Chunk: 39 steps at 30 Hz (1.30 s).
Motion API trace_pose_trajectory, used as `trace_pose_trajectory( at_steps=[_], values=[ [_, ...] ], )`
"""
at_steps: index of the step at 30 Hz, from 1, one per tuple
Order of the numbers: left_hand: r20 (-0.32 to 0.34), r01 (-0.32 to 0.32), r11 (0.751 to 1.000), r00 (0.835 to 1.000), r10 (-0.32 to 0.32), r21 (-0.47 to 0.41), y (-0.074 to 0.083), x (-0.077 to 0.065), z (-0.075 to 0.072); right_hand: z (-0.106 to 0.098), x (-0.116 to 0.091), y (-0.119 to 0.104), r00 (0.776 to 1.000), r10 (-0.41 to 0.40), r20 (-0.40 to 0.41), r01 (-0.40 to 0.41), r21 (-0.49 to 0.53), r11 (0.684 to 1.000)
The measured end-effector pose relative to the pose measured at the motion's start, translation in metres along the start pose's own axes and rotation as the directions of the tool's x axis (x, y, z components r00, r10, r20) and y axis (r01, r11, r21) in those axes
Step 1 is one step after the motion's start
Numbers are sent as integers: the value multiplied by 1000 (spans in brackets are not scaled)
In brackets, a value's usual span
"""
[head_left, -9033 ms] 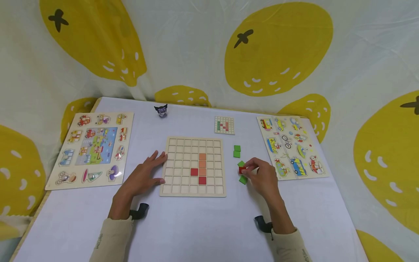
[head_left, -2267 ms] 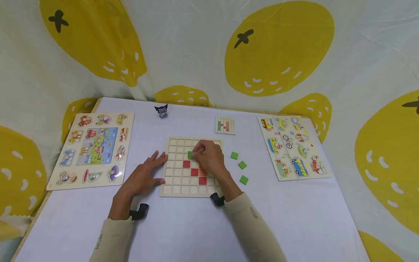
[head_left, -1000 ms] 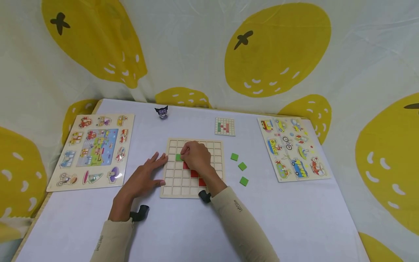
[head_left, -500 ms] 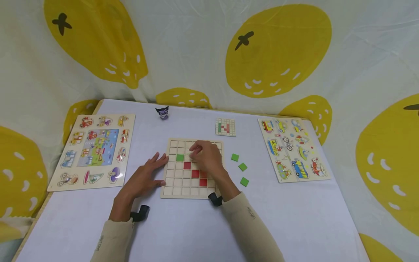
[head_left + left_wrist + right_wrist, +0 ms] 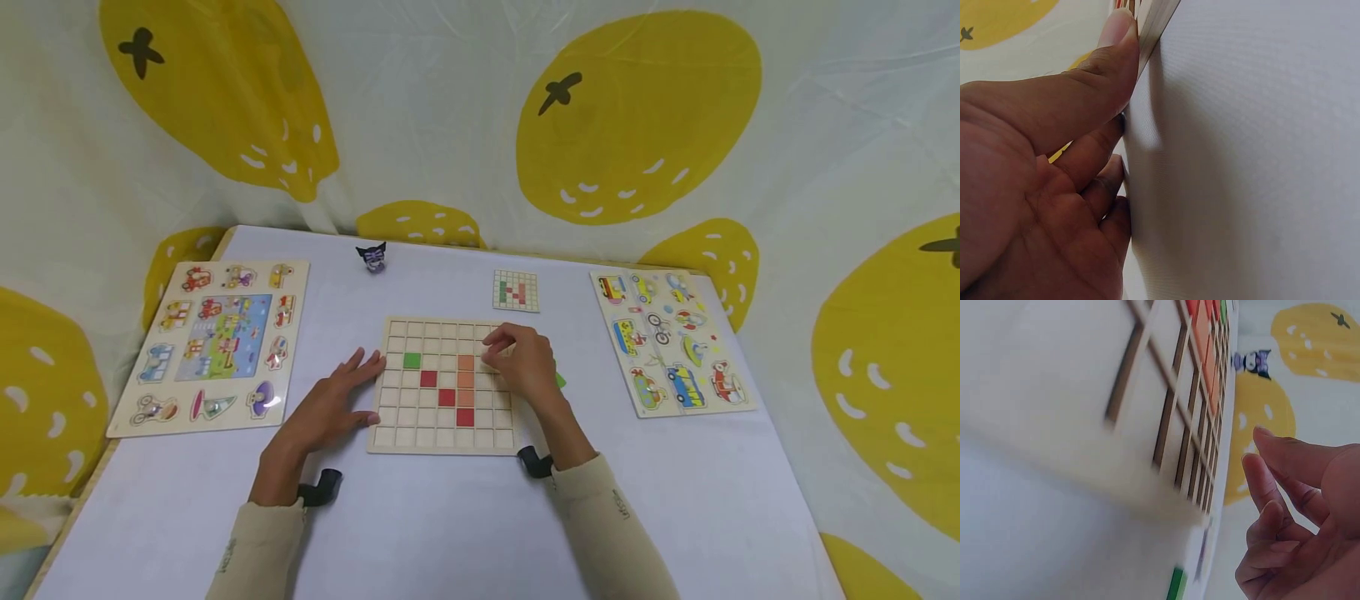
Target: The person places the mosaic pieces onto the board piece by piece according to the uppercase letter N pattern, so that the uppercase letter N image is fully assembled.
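A square wooden grid board (image 5: 398, 437) lies in front of me. It bears one green tile (image 5: 412, 361), three red tiles (image 5: 428, 379) in a diagonal, and a column of orange tiles (image 5: 465, 379). My left hand (image 5: 330, 408) rests at the board's left edge with spread fingers; its thumb (image 5: 1116, 44) touches the edge in the left wrist view. Above the board's right side hovers my right hand (image 5: 525, 362), thumb and fingers loosely bent, holding nothing in the right wrist view. Beside it a loose green tile (image 5: 560, 380) peeks out; my right hand and arm cover the others.
Behind the board lies a small pattern card (image 5: 516, 291). A dark-eared figurine (image 5: 372, 257) stands at the back. Knobbed picture puzzles flank the board: one on the left (image 5: 293, 350), another on the right (image 5: 641, 333). A patterned curtain (image 5: 420, 100) hangs behind the table.
A third red tile and then a green tile have been set on the board. My right hand has let go of the green one and moved right. The left hand stays put.
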<state>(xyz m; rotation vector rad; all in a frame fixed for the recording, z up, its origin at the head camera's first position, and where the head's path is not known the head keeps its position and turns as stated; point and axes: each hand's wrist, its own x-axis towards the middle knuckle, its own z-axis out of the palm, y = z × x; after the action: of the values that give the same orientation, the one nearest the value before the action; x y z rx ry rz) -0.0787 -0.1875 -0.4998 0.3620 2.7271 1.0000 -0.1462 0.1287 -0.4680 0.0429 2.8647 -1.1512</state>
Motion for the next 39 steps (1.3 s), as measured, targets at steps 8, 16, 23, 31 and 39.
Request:
trace_pose_trajectory(
  at_steps=[8,16,23,31,39],
  values=[
    [3,-6,1000,1000,6,0,0,1,0,-19,-1,24,999,45,-25,-46,-19,999],
    [3,-2,1000,1000,2,-16,1,0,-1,-32,2,42,991,131,-30,-133,-95,987],
    [-1,-16,1000,1000,16,-24,0,-1,-1,-35,3,44,978,205,-19,-206,-136,969],
    [-4,-26,999,1000,26,-25,0,-1,-1,-34,4,46,971,240,-13,-239,-154,959],
    [-4,-14,1000,1000,14,-21,1,-1,-1,-35,2,47,980,194,-50,-200,-149,968]
  ],
)
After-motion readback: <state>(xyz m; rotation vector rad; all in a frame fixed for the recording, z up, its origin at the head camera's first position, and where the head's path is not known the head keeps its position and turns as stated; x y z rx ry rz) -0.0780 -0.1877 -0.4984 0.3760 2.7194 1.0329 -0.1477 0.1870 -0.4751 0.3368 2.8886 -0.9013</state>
